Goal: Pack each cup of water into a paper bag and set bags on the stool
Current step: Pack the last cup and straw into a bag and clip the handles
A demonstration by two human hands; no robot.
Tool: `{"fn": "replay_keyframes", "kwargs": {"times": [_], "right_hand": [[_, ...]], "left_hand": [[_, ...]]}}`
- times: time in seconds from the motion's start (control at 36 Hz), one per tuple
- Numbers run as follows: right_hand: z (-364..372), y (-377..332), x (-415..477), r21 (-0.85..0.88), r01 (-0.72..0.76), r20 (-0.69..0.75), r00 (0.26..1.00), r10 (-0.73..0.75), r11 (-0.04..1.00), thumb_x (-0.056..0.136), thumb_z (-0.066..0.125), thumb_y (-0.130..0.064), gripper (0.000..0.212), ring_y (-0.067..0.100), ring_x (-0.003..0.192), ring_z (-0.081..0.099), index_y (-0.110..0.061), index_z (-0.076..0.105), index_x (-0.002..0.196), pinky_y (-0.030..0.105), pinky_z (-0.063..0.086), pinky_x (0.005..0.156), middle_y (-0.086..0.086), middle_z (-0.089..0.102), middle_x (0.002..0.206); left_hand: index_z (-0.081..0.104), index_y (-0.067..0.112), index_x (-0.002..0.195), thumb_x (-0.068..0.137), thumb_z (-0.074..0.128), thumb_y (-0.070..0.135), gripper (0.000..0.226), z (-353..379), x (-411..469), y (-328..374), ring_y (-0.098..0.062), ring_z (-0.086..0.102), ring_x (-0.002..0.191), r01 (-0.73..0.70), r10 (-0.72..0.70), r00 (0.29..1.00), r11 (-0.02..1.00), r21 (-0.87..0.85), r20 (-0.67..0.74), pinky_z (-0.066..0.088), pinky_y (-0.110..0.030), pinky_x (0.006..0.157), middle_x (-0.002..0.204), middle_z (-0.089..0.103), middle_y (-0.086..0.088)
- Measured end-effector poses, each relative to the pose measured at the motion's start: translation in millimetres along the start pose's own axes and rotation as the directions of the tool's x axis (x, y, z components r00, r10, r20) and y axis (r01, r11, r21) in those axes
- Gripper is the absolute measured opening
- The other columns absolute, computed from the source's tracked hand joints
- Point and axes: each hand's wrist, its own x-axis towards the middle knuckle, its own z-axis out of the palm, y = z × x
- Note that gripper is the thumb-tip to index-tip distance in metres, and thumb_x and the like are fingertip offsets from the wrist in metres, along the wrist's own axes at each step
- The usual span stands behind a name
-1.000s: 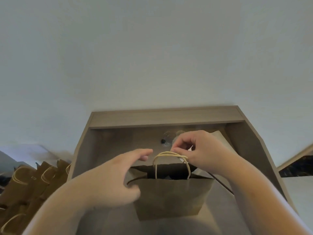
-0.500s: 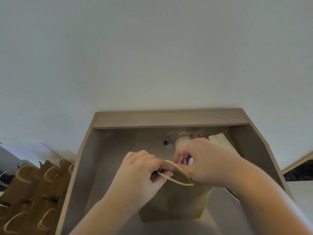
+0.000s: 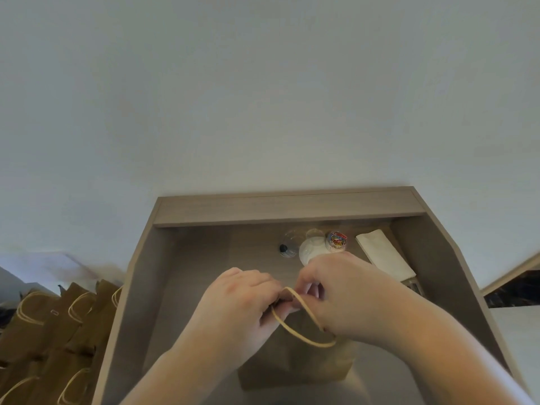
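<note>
Plain wall, recessed worktop point(image 3: 190, 273): left hand point(image 3: 242, 305) and right hand point(image 3: 350, 293) both pinch the paper bag point(image 3: 315, 361) closed at its top; best keep it upright, handle loop point(image 3: 295, 334) clear.

Left hand point(image 3: 242, 305), right hand point(image 3: 346, 296) on bag point(image 3: 306, 365)

- You're looking at a wooden desk point(image 3: 204, 258) with raised side walls and a back ledge, filling the lower centre of the frame.
- A brown paper bag point(image 3: 306, 366) stands upright on it at lower centre.
- By the back ledge, right of centre, sit clear cups point(image 3: 314, 247), a tub of coloured clips point(image 3: 336, 241) just beside them, and folded white paper point(image 3: 382, 255) further right.
</note>
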Motion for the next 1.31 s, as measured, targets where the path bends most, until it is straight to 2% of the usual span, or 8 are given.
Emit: {"fn": "replay_keyframes", "kwargs": {"times": [0.14,0.22,0.33,0.42,0.67,1.03,1.14,1.31], "right_hand": [[-4,2,3,-0.046,0.016,-0.001,1.000,-0.017,0.999,0.100,0.059,-0.047,0.023,-0.002,0.077,0.057,-0.039,0.080,0.099,0.020,0.044,0.069,-0.024,0.059,0.076],[-5,3,3,-0.063,0.015,-0.026,1.000,-0.016,0.998,0.096,0.057,-0.046,0.022,-0.001,0.078,0.056,-0.036,0.075,0.088,0.024,0.049,0.072,-0.023,0.059,0.077],[-1,0,1,-0.050,0.026,-0.029,0.999,-0.028,0.998,0.095,0.059,-0.049,0.018,-0.006,0.076,0.054,-0.041,0.062,0.079,0.014,0.038,0.062,-0.024,0.058,0.077],[1,-2,-1,-0.055,0.030,-0.046,0.998,-0.032,0.998,0.094,0.058,-0.049,0.015,-0.007,0.079,0.053,-0.042,0.059,0.080,0.013,0.035,0.059,-0.023,0.057,0.079],[-6,-2,-9,0.003,0.053,-0.041,0.998,-0.052,0.999,0.096,0.059,-0.048,0.015,-0.003,0.087,0.057,-0.042,0.061,0.083,0.015,0.044,0.069,-0.021,0.059,0.086],[8,-6,-11,-0.088,0.035,-0.072,0.997,-0.042,0.995,0.098,0.052,-0.048,0.017,-0.005,0.079,0.049,-0.042,0.054,0.082,0.013,0.029,0.059,-0.019,0.053,0.088],[6,-6,-15,-0.081,0.041,-0.121,0.991,-0.051,0.996,0.097,0.053,-0.050,0.015,-0.004,0.081,0.051,-0.040,0.058,0.087,0.013,0.031,0.060,-0.019,0.053,0.089],[8,-11,-18,-0.080,0.064,-0.119,0.990,-0.073,0.995,0.097,0.052,-0.049,0.016,0.002,0.083,0.053,-0.037,0.061,0.095,0.013,0.033,0.061,-0.016,0.054,0.094]], "left_hand": [[0.073,0.033,0.085,0.100,0.051,0.054,0.034,-2,2,-1,-0.006,0.061,0.072,0.016,-0.016,1.000,1.000,-0.001,0.018,0.052,-0.029,0.063,0.079,0.067,0.018],[0.073,0.034,0.087,0.100,0.054,0.053,0.029,-4,2,-2,-0.005,0.062,0.076,0.027,-0.027,0.998,1.000,-0.002,0.048,0.052,-0.031,0.066,0.082,0.067,0.017],[0.073,0.035,0.090,0.095,0.055,0.057,0.029,-6,2,0,-0.004,0.063,0.080,0.040,-0.038,0.993,0.999,-0.010,0.114,0.053,-0.033,0.073,0.084,0.068,0.016],[0.072,0.036,0.094,0.091,0.062,0.066,0.031,-8,2,-1,-0.004,0.062,0.084,0.051,-0.048,0.984,0.999,-0.009,0.170,0.051,-0.032,0.079,0.088,0.067,0.016],[0.077,0.039,0.094,0.095,0.057,0.059,0.028,-9,1,2,-0.003,0.065,0.083,0.079,-0.073,0.987,0.996,-0.040,0.146,0.053,-0.033,0.076,0.087,0.072,0.019],[0.076,0.040,0.095,0.094,0.067,0.048,0.012,-11,6,3,-0.003,0.065,0.085,0.056,-0.056,0.982,0.998,0.009,0.183,0.050,-0.030,0.073,0.089,0.070,0.018],[0.075,0.038,0.093,0.094,0.057,0.053,0.024,-14,7,5,-0.003,0.063,0.085,0.093,-0.087,0.981,0.995,-0.023,0.173,0.049,-0.030,0.074,0.088,0.069,0.017],[0.072,0.037,0.088,0.090,0.056,0.047,0.019,-16,7,7,-0.004,0.061,0.082,0.104,-0.094,0.980,0.993,-0.048,0.177,0.048,-0.030,0.070,0.082,0.066,0.017]]}}
